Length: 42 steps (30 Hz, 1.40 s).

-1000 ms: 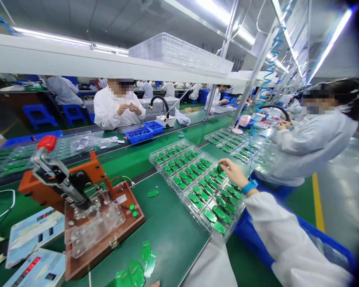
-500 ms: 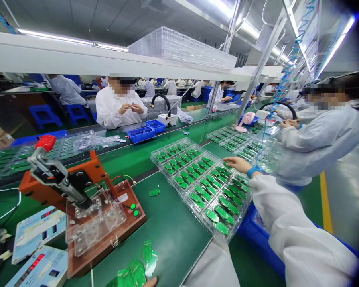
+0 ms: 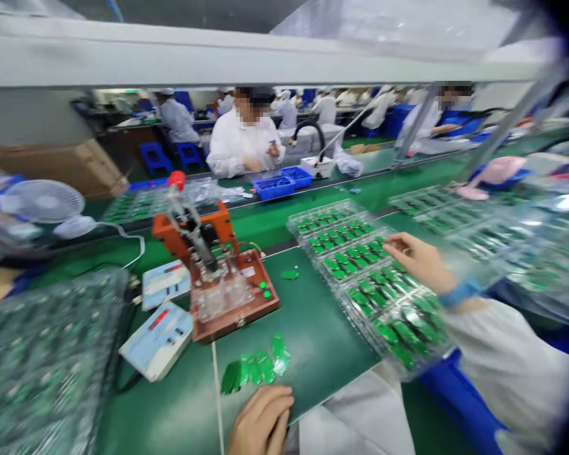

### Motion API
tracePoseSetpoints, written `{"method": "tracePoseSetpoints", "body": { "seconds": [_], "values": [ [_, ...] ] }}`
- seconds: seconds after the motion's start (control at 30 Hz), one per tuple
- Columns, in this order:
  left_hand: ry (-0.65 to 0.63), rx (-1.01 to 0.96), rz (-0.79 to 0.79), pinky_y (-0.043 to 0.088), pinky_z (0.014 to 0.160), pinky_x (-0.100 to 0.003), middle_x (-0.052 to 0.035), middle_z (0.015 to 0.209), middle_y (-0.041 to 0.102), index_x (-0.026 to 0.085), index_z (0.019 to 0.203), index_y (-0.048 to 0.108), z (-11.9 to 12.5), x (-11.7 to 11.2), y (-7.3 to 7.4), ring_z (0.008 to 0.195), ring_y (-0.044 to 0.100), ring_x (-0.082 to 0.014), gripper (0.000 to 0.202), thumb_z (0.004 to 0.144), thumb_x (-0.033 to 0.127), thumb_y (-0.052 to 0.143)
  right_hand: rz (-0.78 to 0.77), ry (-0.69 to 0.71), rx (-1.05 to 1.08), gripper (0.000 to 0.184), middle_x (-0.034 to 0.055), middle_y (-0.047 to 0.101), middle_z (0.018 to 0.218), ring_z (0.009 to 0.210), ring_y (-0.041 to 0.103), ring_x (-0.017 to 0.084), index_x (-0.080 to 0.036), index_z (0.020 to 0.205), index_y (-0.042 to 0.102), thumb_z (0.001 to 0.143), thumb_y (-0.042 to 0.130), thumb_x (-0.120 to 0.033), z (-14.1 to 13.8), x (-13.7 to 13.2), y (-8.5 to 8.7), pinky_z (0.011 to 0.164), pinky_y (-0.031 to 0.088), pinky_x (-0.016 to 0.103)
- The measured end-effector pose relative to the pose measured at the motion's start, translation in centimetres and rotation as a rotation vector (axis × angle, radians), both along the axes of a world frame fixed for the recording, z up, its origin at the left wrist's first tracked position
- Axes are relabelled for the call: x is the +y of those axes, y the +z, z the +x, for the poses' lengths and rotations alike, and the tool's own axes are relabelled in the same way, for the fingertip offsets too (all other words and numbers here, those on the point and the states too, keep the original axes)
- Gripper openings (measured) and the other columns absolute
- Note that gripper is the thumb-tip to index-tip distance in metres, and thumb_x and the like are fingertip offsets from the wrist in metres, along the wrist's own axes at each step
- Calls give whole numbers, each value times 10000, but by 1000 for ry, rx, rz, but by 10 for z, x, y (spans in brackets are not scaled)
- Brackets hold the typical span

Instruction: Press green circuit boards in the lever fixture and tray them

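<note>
My right hand (image 3: 422, 259) reaches over the clear trays of small green circuit boards (image 3: 360, 268); its fingers curl down onto a board near the tray's far side, but blur hides what they grip. My left hand (image 3: 260, 420) rests at the near table edge with fingers curled loosely, just below a small pile of loose green boards (image 3: 256, 366). It holds nothing that I can see. An orange and brown press fixture (image 3: 218, 272) with a red-knobbed lever stands left of the trays. One single green board (image 3: 289, 274) lies between fixture and trays.
Two pale meter boxes (image 3: 159, 332) sit left of the fixture, and a blurred stack of trays (image 3: 38, 360) fills the near left. A white fan (image 3: 40, 202) stands at the far left. A person in white (image 3: 244, 142) works across the belt behind blue bins (image 3: 282, 184).
The view has swung left and down, bringing my left hand and the pile into sight. My right hand stays over the tray, now with fingers curled down.
</note>
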<state>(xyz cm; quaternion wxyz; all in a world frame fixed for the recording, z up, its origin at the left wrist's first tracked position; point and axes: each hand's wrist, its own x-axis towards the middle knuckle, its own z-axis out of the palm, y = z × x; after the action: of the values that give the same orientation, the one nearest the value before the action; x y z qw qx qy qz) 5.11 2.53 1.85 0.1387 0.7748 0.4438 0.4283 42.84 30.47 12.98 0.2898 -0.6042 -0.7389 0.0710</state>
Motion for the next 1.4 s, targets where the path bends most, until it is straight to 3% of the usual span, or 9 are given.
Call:
{"method": "tracePoseSetpoints", "body": {
  "seconds": [0.1, 0.2, 0.37, 0.5, 0.67, 0.87, 1.0, 1.2, 1.4],
  "values": [
    [-24, -5, -130, 604, 824, -272, -37, 980, 752, 213, 1029, 653, -14, 3, 30, 900, 708, -158, 124, 1005, 179, 536, -90, 434, 21, 324, 57, 715, 1039, 942, 675, 217, -256, 1109, 683, 987, 548, -525, -73, -61, -6, 840, 543, 354],
    [66, 47, -213, 578, 840, -321, -25, 981, 743, 224, 1003, 663, -46, 6, 42, 919, 683, -172, 92, 1001, 198, 575, -204, 792, 9, 219, 28, 718, 1153, 1071, 670, 211, -299, 1148, 678, 1015, 551, -417, -133, -119, -28, 951, 554, 370],
    [148, 177, -340, 519, 1037, -477, -46, 1259, 713, 267, 1111, 711, -107, 11, 39, 1231, 605, -263, 164, 953, 278, 667, -197, 748, 2, 236, 69, 681, 1276, 1181, 636, 261, -247, 1200, 653, 997, 592, -350, -190, -152, -77, 1011, 552, 474],
    [103, 263, -481, 426, 1135, -571, -41, 1410, 639, 282, 1226, 683, -121, 13, 40, 1385, 495, -305, 291, 935, 291, 657, -168, 687, -76, 271, 91, 657, 1318, 1193, 623, 311, -233, 1182, 658, 940, 676, -354, -207, -153, -90, 963, 561, 528],
    [87, 298, -530, 411, 1147, -553, -39, 1389, 656, 256, 1180, 683, -118, 17, 41, 1393, 490, -301, 284, 899, 231, 655, -175, 705, -77, 272, 88, 675, 1287, 1191, 626, 294, -231, 1195, 654, 931, 686, -292, -210, -151, -90, 970, 561, 499],
    [100, 234, -475, 438, 1125, -531, -79, 1305, 700, 238, 1147, 688, -118, 15, 39, 1315, 569, -292, 244, 909, 289, 694, -229, 737, 50, 254, 71, 700, 1232, 1167, 642, 278, -247, 1158, 667, 911, 714, -280, -208, -145, -92, 991, 561, 481],
    [111, 110, -357, 519, 1042, -471, -92, 1232, 722, 225, 1091, 699, -120, 18, 54, 1204, 643, -263, 211, 902, 316, 727, -230, 756, 226, 249, 56, 699, 1230, 1190, 638, 263, -284, 1160, 662, 922, 703, -344, -211, -134, -74, 1000, 562, 450],
    [270, 98, -97, 494, 1070, -489, -101, 1205, 722, 208, 1043, 728, -140, 73, 84, 1199, 631, -270, 183, 891, 308, 748, -37, 851, 267, 224, 81, 706, 1217, 1177, 618, 282, -246, 1106, 683, 905, 724, -336, -263, -80, -38, 1030, 517, 484],
    [297, 156, -104, 492, 1056, -478, -82, 1165, 738, 197, 977, 736, -151, 121, 84, 1165, 645, -275, 155, 848, 273, 781, 9, 940, 215, 229, 72, 728, 1182, 1145, 637, 279, -235, 1016, 723, 816, 818, -296, -306, -38, -43, 1040, 494, 484]
  ]
}}
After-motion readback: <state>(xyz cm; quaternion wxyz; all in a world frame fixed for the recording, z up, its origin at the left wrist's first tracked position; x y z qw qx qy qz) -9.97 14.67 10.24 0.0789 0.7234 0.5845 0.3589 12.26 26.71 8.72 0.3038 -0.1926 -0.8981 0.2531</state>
